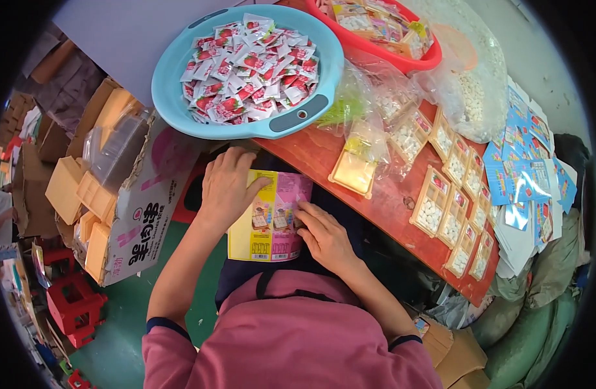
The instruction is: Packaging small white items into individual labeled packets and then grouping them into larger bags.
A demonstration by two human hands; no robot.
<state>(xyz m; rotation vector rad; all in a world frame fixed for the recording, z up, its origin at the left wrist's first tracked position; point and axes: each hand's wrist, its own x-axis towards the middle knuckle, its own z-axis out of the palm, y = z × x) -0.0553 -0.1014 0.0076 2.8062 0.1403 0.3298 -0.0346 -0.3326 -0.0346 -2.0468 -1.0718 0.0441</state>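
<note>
Over my lap lies a yellow-and-pink printed card (272,223); whether it is one sheet or several stacked I cannot tell. My left hand (228,181) grips its upper left edge, thumb on the yellow face and fingers bent past the top corner. At the right edge, the fingers of my right hand (325,235) curl onto the pink part, holding that side. Just beyond the hands, a light blue basin (246,131) heaped with small white sachets (243,74) with red strawberry pictures stands at the table's left end.
On the red-brown table (375,214) sit several compartment trays (429,214) of white pieces, a bagged golden tray (353,172) and a red basin (375,50) of packets. Blue printed cards (521,168) pile up at right. An open carton (142,214) with cream trays stands left, near red stools (74,301).
</note>
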